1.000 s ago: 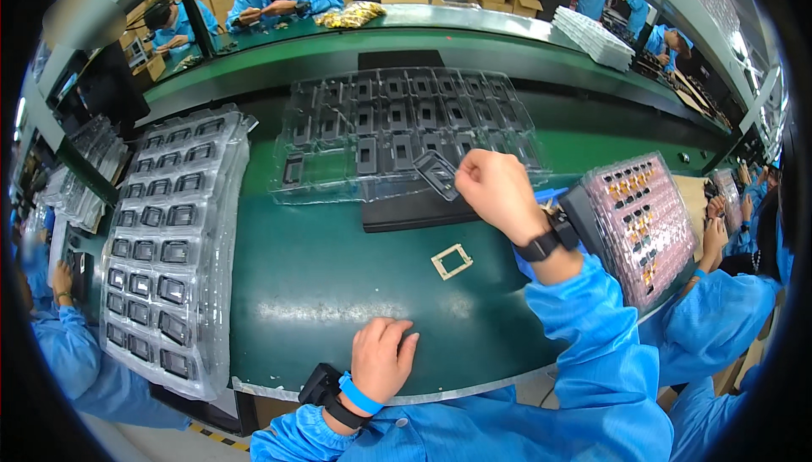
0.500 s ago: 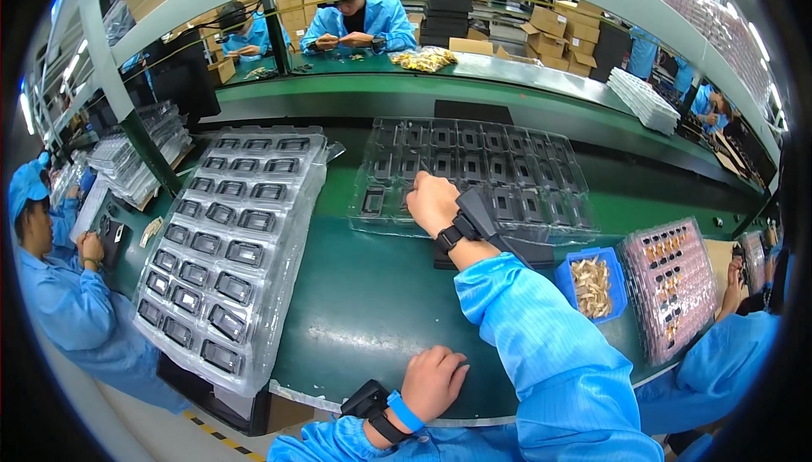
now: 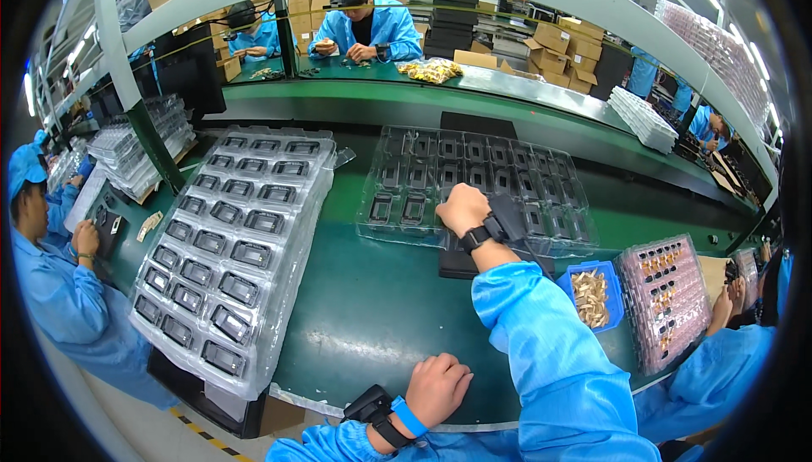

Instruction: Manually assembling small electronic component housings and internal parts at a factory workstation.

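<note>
Black frames (image 3: 414, 207) in clear tray (image 3: 397, 231), upper centre: light, stiff, scratchable, I judge, best pinched by opposite rims; right hand (image 3: 464, 209) at tray, fingertips hidden, grip untellable; left hand (image 3: 436, 391), lower centre, fingers slack, slightly apart.

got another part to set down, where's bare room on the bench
Bare: the green bench between the left tray, far tray, right sleeve and left hand. Crowded: by the blue bin and pink trays, and around the right hand.

Head-worn fisheye, facing forward and down, workbench (image 3: 355, 327) near
</note>
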The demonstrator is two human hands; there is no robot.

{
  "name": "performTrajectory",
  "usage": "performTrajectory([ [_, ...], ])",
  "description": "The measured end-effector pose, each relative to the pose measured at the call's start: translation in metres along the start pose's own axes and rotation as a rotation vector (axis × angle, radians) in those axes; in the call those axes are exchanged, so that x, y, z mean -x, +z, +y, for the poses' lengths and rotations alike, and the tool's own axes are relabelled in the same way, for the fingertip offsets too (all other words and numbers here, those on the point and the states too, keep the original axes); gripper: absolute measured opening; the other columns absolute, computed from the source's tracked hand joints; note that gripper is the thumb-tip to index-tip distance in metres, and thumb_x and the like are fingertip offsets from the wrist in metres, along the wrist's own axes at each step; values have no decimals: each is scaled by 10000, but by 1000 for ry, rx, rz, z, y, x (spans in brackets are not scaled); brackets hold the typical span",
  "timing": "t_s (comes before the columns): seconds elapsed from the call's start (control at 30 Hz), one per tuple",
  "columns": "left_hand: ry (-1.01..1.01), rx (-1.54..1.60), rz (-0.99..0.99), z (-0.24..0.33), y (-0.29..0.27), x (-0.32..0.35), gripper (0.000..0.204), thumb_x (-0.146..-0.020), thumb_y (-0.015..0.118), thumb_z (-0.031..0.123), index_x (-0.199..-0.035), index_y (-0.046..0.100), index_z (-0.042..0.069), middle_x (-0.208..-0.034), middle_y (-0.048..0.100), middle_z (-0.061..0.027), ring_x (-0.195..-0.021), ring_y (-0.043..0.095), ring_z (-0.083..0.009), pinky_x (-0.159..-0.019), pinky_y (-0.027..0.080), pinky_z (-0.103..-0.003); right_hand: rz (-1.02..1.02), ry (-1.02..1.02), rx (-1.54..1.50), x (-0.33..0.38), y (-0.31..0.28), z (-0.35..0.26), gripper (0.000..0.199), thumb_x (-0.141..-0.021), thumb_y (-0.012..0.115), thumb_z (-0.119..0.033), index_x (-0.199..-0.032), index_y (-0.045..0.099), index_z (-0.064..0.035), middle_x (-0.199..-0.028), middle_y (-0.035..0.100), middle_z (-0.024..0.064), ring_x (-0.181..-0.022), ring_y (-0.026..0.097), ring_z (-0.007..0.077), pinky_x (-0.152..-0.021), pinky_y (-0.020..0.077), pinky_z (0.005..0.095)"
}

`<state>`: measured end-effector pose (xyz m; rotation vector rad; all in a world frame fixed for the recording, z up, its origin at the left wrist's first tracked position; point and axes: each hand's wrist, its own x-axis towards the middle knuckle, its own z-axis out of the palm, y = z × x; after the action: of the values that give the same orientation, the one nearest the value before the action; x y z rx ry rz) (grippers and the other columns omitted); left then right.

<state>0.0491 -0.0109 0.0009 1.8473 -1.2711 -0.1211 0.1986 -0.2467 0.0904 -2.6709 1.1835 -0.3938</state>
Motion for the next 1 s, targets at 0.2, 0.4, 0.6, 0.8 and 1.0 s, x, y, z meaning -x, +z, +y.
performTrajectory([
  [0.2, -42, 37, 46, -1, -1, 4, 219, -859, 612, 115, -1064, 625, 41, -944, 610, -102, -885, 595, -288, -780, 464, -403, -514, -199, -877, 82, -42, 34, 266, -814, 718, -283, -768, 627, -37, -646, 639, 65, -534, 611, 132, -491, 486, 284],
  [0.4, -372, 610, 96, 4, -10, -7, 321, -995, 435, 173, -1216, 524, -42, -1063, 628, -192, -867, 657, -267, -776, 514, -360, -940, 7, -1132, 175, -48, 88, 210, -939, 618, -253, -899, 548, -60, -712, 587, -8, -572, 586, 57, -501, 486, 199],
  [0.6, -492, 680, 10, -2, -21, -18, 237, -990, 495, 161, -1106, 612, -10, -866, 673, -113, -756, 657, -188, -667, 521, -340, -862, -7, -1283, 216, -30, 115, 228, -971, 574, -245, -1027, 579, -24, -825, 599, 11, -731, 640, 106, -624, 541, 238],
  [0.8, -176, 133, -32, 1, -21, -20, 134, -866, 643, 114, -939, 694, 13, -751, 636, -148, -663, 632, -292, -600, 491, -363, 89, -33, -412, 186, -24, 153, 282, -789, 729, -222, -984, 644, -36, -924, 574, 123, -812, 610, 302, -706, 502, 419],
  [1.0, -115, 22, -85, 8, -10, -15, 182, -782, 746, 112, -933, 706, 19, -777, 601, -83, -568, 552, -175, -528, 449, -286, 124, -50, -308, 180, -9, 158, 225, -775, 721, -136, -955, 643, -28, -1007, 537, 143, -968, 530, 344, -839, 461, 425],
])
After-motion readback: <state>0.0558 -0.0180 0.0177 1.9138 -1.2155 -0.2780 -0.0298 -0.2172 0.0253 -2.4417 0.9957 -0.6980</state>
